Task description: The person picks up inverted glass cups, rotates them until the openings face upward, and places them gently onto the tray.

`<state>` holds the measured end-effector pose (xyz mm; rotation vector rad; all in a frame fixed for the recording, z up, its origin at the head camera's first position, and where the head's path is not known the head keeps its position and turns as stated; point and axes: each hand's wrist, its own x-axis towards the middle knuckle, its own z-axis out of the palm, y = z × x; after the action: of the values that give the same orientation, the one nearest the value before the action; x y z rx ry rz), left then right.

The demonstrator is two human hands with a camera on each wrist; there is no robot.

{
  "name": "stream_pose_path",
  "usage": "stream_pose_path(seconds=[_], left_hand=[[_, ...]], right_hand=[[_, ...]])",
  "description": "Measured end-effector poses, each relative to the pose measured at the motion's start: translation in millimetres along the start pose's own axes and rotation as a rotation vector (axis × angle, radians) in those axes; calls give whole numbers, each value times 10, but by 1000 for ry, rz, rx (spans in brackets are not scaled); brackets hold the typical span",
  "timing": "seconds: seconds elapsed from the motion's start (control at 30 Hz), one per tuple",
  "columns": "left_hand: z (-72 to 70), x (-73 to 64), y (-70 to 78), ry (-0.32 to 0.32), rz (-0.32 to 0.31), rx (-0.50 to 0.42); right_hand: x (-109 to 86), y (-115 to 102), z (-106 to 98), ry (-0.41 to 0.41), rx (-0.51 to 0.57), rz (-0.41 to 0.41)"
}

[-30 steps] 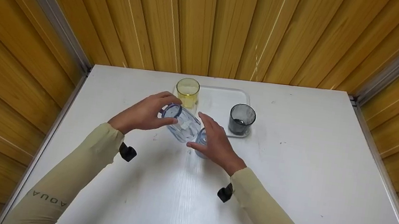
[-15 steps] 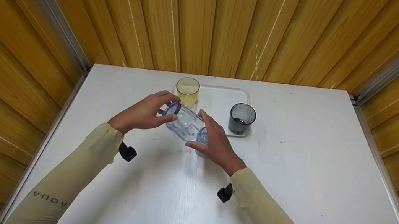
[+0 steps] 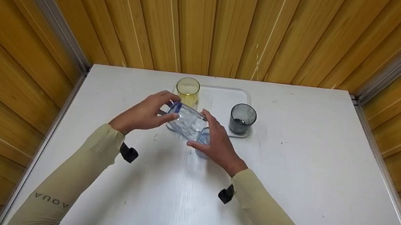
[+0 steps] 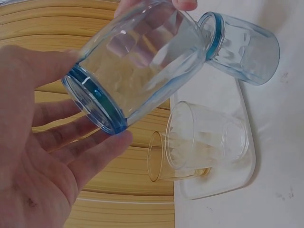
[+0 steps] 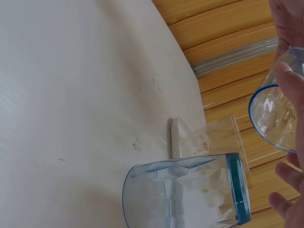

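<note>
Both hands are on the large blue-tinted glass (image 3: 188, 121), which hangs tilted in the air between them. Left hand (image 3: 142, 112): thumb and fingertips pinch the thick blue band at the higher end. Right hand (image 3: 219, 146): thumb and fingers curve round the lower, thin-rimmed end; we cannot tell how firmly they press.

Just beside the right palm, partly covered by it, stands the small blue glass (image 4: 249, 52), banded end up. Its top lines up with the large glass's lower corner; we cannot tell whether they touch.

Beyond the hands lies the white tray (image 3: 220, 97): yellow glass (image 3: 188, 86) past the left fingertips, grey glass (image 3: 243, 119) beyond the right, and a clear glass (image 4: 209, 142) that shows from the left wrist.

We judge the step to be turning the held glass. Best done slowly: left pinch firm, right fingers guiding, rim lifted free of its small neighbour.
</note>
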<state>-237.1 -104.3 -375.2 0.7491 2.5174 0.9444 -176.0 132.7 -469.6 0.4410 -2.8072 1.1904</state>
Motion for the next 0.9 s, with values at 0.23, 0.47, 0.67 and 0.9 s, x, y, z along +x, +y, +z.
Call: stream_pose_path(seconds=[0.23,0.47,0.67,0.9], left_hand=[[15,9,-2,-5,-30,-24],[46,34,-15,7,-2,-19],[64,49,-13,-4,-12,-32],[66,43,9,-13,-11,-45]], right_hand=[[-5,7,-13,17,24,15],[-23,29,-63,39,31,-33],[-34,49,-90,39,60,-37],[-47,67,-105,27,90,-1]])
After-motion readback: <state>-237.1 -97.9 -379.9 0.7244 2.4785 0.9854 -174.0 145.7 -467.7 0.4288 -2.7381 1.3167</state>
